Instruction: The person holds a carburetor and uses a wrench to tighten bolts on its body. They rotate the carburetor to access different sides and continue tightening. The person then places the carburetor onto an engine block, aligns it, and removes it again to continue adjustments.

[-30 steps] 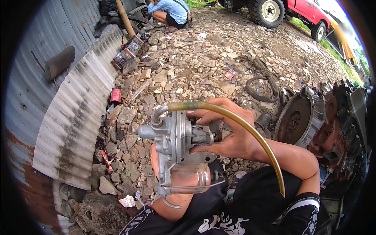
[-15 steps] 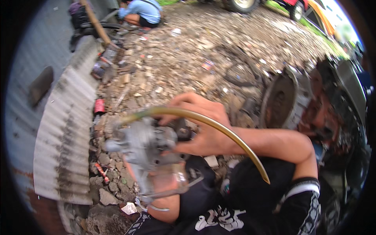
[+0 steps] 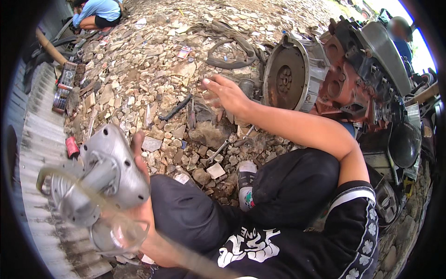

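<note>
My left hand is closed round a grey metal fuel pump, which has a flat flange with bolt holes and a clear bowl. The pump is tilted, low at the left, and hides part of the hand. From it a translucent amber hose, smeared by motion, trails across my forearm. My right hand reaches over the stony ground with its fingers apart and holds nothing. Close to it lie a screwdriver and a black curved strip. A wrench rests on the stones nearer my knees.
At the right stands a large engine with a round housing. A rubber loop lies beyond my right hand. Corrugated sheet runs along the left. Another person crouches at the far left; someone else is at the far right.
My right hand has let go of the pump and moved away from it, reaching out over the ground. The pump has gone left and turned in my left hand. The view has swung right.
</note>
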A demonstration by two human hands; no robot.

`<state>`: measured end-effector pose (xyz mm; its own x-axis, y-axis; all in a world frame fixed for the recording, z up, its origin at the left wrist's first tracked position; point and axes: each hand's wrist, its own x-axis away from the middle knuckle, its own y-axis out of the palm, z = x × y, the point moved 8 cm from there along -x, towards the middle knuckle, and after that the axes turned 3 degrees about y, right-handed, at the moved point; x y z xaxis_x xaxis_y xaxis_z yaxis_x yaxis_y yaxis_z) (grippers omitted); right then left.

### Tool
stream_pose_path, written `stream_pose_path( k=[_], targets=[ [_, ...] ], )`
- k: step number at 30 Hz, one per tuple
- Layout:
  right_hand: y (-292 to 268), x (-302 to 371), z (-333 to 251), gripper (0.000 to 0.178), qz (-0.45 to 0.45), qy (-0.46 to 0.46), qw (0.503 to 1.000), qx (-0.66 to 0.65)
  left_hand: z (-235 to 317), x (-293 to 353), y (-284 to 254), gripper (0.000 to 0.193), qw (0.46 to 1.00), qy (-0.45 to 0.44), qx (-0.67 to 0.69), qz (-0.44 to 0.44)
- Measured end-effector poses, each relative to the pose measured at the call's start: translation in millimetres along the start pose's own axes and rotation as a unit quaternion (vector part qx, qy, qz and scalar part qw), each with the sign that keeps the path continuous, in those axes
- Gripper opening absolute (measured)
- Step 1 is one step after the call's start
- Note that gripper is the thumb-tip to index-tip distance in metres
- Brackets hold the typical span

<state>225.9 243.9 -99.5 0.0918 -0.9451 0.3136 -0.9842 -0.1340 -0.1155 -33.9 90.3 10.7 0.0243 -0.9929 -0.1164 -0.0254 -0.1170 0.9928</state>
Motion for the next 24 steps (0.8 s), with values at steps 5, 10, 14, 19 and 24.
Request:
stream_pose_path(
  k=[5, 10, 14, 19, 24],
  targets=[
    [-37, -63, 151, 0.039, 0.03, 0.16, 0.983, -0.089, 3, 0, -1, 0.084, 0.996, -0.086, -0.015, 0.033],
    [-54, -75, 229, 0.017, 0.026, 0.006, 0.866, 0.499, 29, -11, -13, 0.084, 0.998, -0.015, -0.04, 0.051],
    [-76, -70, 257, 0.018, -0.043, -0.015, 0.759, 0.65, 38, -15, -10, 0.082, 0.995, 0.024, -0.052, 0.078],
    [-64, -61, 269, 0.02, -0.1, -0.095, 0.67, 0.729, 45, -11, -12, 0.08, 0.991, 0.07, -0.057, 0.099],
    [-72, -50, 280, 0.016, -0.131, -0.149, 0.629, 0.752, 51, -6, -8, 0.079, 0.988, 0.099, -0.057, 0.104]
  ],
)
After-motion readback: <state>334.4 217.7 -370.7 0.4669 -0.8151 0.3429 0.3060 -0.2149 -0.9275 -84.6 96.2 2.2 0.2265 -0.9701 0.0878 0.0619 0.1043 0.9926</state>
